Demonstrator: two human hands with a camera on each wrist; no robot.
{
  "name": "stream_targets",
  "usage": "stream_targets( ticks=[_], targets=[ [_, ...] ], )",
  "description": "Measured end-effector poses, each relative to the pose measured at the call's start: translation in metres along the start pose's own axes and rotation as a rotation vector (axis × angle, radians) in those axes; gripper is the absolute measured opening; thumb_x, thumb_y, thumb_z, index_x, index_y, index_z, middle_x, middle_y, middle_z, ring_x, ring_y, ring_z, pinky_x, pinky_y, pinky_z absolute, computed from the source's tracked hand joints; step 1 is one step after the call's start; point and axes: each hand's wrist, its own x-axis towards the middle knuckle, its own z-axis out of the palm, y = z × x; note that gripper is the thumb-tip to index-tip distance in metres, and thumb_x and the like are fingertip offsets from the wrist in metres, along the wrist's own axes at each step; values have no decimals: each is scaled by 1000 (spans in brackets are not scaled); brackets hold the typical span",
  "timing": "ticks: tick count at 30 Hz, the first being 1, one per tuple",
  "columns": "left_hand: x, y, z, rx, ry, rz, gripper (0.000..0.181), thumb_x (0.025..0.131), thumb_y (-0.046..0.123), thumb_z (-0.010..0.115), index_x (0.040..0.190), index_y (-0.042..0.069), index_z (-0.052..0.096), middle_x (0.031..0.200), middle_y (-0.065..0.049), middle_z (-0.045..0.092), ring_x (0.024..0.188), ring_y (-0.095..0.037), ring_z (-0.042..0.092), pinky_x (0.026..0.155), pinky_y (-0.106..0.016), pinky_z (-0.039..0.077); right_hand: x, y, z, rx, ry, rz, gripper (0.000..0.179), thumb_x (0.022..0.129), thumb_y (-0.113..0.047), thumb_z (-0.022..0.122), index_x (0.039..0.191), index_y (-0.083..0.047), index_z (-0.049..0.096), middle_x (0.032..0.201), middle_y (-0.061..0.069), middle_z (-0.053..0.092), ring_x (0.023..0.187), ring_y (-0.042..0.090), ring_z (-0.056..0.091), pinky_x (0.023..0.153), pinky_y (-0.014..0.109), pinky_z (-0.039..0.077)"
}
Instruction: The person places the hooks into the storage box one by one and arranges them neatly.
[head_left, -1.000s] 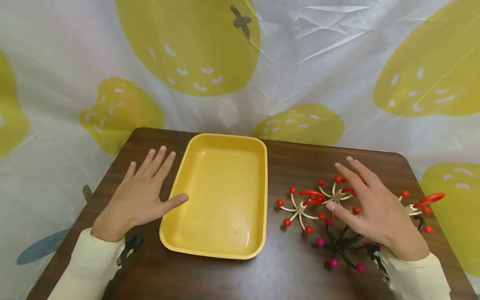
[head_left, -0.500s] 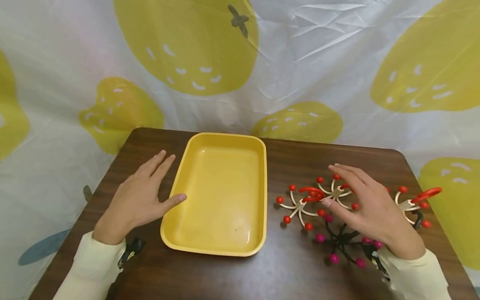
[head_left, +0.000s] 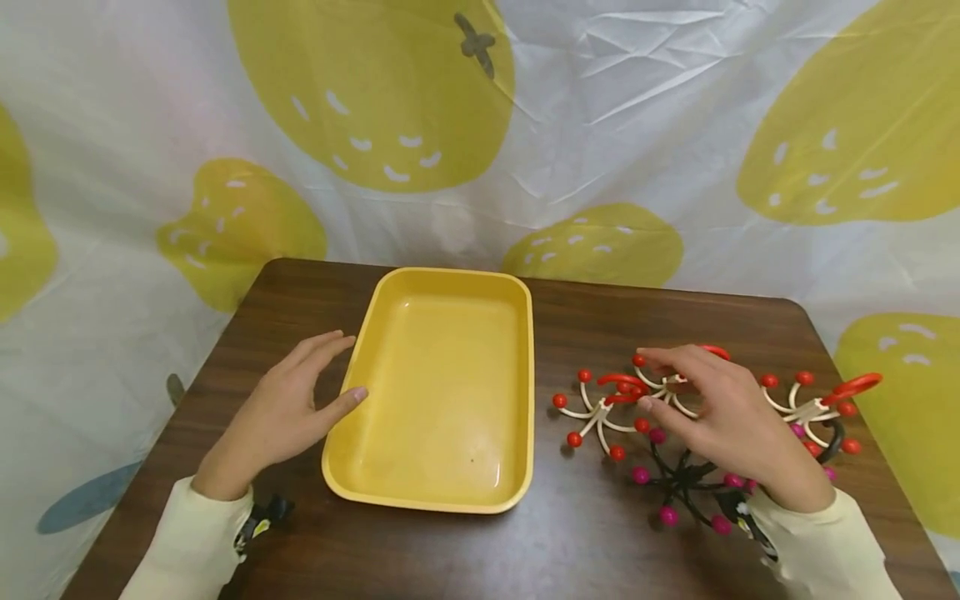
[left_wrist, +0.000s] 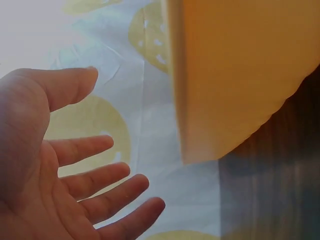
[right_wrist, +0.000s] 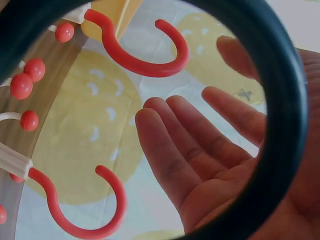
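My left hand (head_left: 277, 408) hovers at the left rim of a yellow plastic tray (head_left: 442, 392), fingers relaxed and holding nothing. In the left wrist view its spread fingers (left_wrist: 102, 180) are apart from the tray's wall (left_wrist: 240, 75). My right hand (head_left: 731, 421) hangs over several multi-armed hook hangers, palm down, thumb and fingers apart with nothing between them. One cream hanger with red ball tips (head_left: 602, 410) lies left of it, another (head_left: 667, 385) by its fingertips, a third (head_left: 810, 410) to its right. A black hanger with magenta balls (head_left: 684, 479) lies nearest me, partly hidden.
Everything stands on a dark wood table (head_left: 585, 542) with rounded back corners. A lemon-print curtain (head_left: 555, 150) hangs right behind it. In the right wrist view a dark curved hook (right_wrist: 287, 100) looms close to the camera, beyond it red hooks (right_wrist: 150, 69).
Both hands have sunk lower, their fingers bending a little more. The right hand has shifted left over the hangers. Tray and hangers lie as before.
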Motion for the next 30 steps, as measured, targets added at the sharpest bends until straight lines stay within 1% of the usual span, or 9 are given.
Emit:
stream_targets(
  ticks=[5,7,9,13,16,19,22,28,30],
  targets=[
    [1,-6,11,-91,22,22,62,102,38,72,153,8,53,157,-16,51,115,-36,64,86,-49,61,4,4,4,17,6,-64,58,81,-9,91,135,-15,70,123,-5,75,95,14,74,82,16,57],
    [1,-9,14,-109,33,22,60,101,35,73,151,7,54,153,-15,54,117,-34,64,86,-49,61,6,6,5,28,-8,-79,56,81,-6,90,134,-13,71,123,-3,76,92,13,74,81,14,56],
    [1,-11,17,-140,37,14,59,101,32,74,150,6,55,151,-15,56,121,-33,62,88,-48,62,8,7,5,51,-36,-80,54,82,-4,89,133,-13,71,122,-3,76,90,10,74,78,13,56],
    [3,-16,23,-198,41,-19,54,101,25,75,148,5,57,148,-15,58,124,-33,64,79,-37,64,11,10,6,95,-87,-64,50,86,-1,85,133,-12,71,121,-3,76,88,6,74,74,19,61],
    [4,-20,27,-206,46,-42,51,101,22,74,147,6,58,144,-16,61,122,-34,67,79,-38,61,12,11,7,96,-108,-54,49,87,-1,84,133,-13,72,120,-2,77,89,8,76,73,28,64],
    [4,-21,28,-216,45,-64,50,101,19,73,147,7,59,142,-17,62,120,-36,69,80,-39,56,12,12,8,85,-125,-50,49,86,0,84,132,-15,73,117,-1,78,90,10,76,72,30,64],
    [3,-22,29,-245,39,-91,50,100,13,72,148,7,57,142,-19,61,120,-38,70,78,-35,56,12,12,10,98,-140,-49,50,85,2,85,130,-15,74,112,1,80,89,9,76,72,29,65],
    [3,-23,29,-282,25,-126,50,100,6,70,149,5,57,144,-21,60,118,-38,71,84,-38,59,12,14,13,120,-151,-62,51,81,7,85,127,-14,76,108,0,80,86,8,75,71,24,64],
    [2,-24,29,-304,10,-140,50,101,6,68,149,5,56,146,-22,59,118,-38,71,85,-34,59,12,15,13,123,-150,-69,51,81,8,85,127,-15,76,109,0,80,86,9,75,71,24,64]
  ],
)
